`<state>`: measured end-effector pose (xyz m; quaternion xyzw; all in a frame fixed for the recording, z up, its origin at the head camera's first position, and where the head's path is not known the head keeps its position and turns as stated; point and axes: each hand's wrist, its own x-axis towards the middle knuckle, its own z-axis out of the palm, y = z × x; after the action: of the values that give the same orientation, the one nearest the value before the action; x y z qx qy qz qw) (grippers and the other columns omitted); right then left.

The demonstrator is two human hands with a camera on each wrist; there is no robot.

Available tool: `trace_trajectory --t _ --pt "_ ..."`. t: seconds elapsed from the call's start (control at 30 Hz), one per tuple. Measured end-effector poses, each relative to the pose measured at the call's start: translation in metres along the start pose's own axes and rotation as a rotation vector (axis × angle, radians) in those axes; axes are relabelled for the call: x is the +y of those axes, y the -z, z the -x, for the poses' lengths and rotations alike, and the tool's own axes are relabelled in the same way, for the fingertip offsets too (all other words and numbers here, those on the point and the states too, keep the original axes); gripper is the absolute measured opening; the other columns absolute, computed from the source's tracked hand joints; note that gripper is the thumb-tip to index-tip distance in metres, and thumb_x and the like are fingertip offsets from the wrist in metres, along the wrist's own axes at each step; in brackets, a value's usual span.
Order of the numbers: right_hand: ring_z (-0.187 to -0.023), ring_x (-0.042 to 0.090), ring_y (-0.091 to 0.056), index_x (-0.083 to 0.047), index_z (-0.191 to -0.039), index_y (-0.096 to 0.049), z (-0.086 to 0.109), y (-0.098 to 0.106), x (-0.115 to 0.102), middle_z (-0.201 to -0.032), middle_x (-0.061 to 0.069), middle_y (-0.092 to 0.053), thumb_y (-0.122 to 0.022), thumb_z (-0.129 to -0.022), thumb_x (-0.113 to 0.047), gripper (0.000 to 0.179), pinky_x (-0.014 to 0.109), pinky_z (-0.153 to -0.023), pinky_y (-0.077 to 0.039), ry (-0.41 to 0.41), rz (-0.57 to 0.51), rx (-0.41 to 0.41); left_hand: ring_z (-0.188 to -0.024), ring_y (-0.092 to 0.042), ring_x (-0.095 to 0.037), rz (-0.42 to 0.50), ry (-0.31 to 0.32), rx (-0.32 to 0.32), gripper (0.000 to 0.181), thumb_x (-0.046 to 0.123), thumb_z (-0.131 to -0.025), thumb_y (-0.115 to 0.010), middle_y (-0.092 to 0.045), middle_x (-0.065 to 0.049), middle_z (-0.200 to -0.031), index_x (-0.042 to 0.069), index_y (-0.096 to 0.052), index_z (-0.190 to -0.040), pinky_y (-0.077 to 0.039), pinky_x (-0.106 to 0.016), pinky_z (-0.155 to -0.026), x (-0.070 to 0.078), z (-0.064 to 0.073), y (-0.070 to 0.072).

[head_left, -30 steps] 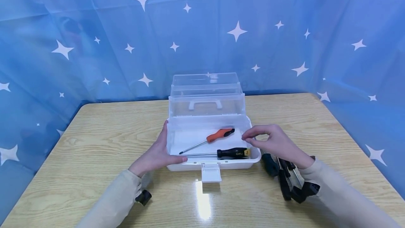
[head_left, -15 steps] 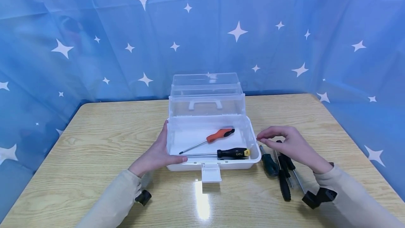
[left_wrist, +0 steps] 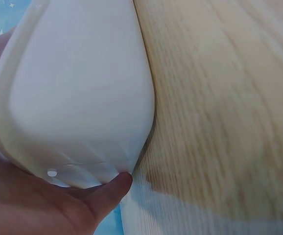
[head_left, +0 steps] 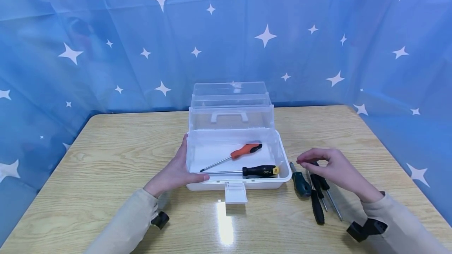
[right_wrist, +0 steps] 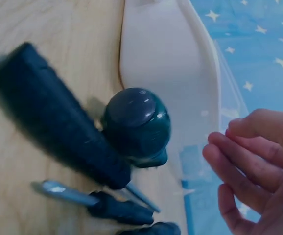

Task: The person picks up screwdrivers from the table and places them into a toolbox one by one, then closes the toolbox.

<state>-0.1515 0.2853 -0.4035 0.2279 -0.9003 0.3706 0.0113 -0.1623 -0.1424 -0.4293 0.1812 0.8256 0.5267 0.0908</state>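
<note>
A white toolbox [head_left: 259, 184] with its clear lid raised stands mid-table. My left hand [head_left: 169, 175] grips its left end, thumb along the front and fingers behind; in the left wrist view the thumb [left_wrist: 109, 196] presses the white wall. Inside lie an orange-and-black screwdriver [head_left: 243, 151] and a black screwdriver [head_left: 259, 170] with a yellow end. Right of the box, my right hand [head_left: 335, 167] hovers over several loose screwdrivers, fingers loosely bent, holding nothing. Nearest the box lies a dark green screwdriver [head_left: 301, 185]; beside it is a long black-handled one [head_left: 318, 209].
The clear lid [head_left: 231, 115] with its handle leans up behind the box. A white latch [head_left: 235, 193] hangs at the front. The wooden table [head_left: 123, 148] meets a blue star-patterned cloth [head_left: 226, 30] at the back.
My right hand has drawn back from over the box's right end, moving right and slightly down to above the loose screwdrivers. My left hand and the box have not moved.
</note>
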Motion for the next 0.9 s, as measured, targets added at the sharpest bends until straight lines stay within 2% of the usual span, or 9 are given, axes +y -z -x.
trace_trajectory --t 0.17,0.4,0.6,0.77,0.9 --pt "-0.085 0.007 -0.062 -0.009 -0.106 -0.071 0.009 -0.001 0.009 -0.099 0.001 -0.069 -0.067 -0.091 -0.006 0.016 0.028 -0.068 -0.052 -0.039 0.011 -0.031 -0.134 -0.030 -0.035 0.004 0.015 -0.001 0.128 0.028 -0.070 -0.088 -0.019 -0.011 -0.155 0.020 0.007 -0.155 -0.024 -0.058 -0.107 0.001 0.000 0.000" --pt "-0.081 0.005 -0.061 -0.002 -0.109 -0.069 0.019 -0.003 0.016 -0.098 0.005 -0.069 -0.067 -0.089 -0.002 0.019 0.027 -0.067 -0.052 -0.013 0.005 -0.058 -0.134 -0.029 -0.035 0.009 0.019 -0.001 0.128 0.027 -0.069 -0.088 -0.019 -0.011 -0.155 0.020 0.006 -0.155 -0.023 -0.058 -0.107 0.000 -0.001 0.000" --pt "-0.079 0.005 -0.061 0.000 -0.111 -0.067 0.028 -0.009 0.016 -0.098 0.005 -0.068 -0.068 -0.089 -0.002 0.022 0.027 -0.063 -0.051 -0.026 -0.024 -0.071 -0.133 -0.030 -0.034 0.018 0.025 -0.007 0.127 0.027 -0.070 -0.088 -0.021 -0.009 -0.154 0.024 0.007 -0.155 -0.025 -0.059 -0.105 -0.001 -0.001 0.000" --pt "-0.076 0.006 -0.061 -0.002 -0.112 -0.066 0.032 -0.015 0.013 -0.096 0.002 -0.067 -0.069 -0.090 -0.006 0.023 0.027 -0.059 -0.050 -0.055 -0.047 -0.064 -0.132 -0.031 -0.034 0.010 0.030 -0.007 0.128 0.028 -0.070 -0.088 -0.022 -0.009 -0.153 0.023 0.007 -0.155 -0.026 -0.059 -0.105 -0.001 -0.001 0.000" --pt "-0.075 0.005 -0.060 -0.001 -0.111 -0.067 0.033 -0.019 0.012 -0.091 -0.002 -0.066 -0.071 -0.088 -0.008 0.024 0.027 -0.059 -0.049 -0.070 -0.017 -0.042 -0.134 -0.029 -0.033 -0.004 0.044 -0.006 0.129 0.030 -0.070 -0.087 -0.019 -0.008 -0.155 0.023 0.009 -0.155 -0.025 -0.058 -0.106 -0.001 0.000 0.000"
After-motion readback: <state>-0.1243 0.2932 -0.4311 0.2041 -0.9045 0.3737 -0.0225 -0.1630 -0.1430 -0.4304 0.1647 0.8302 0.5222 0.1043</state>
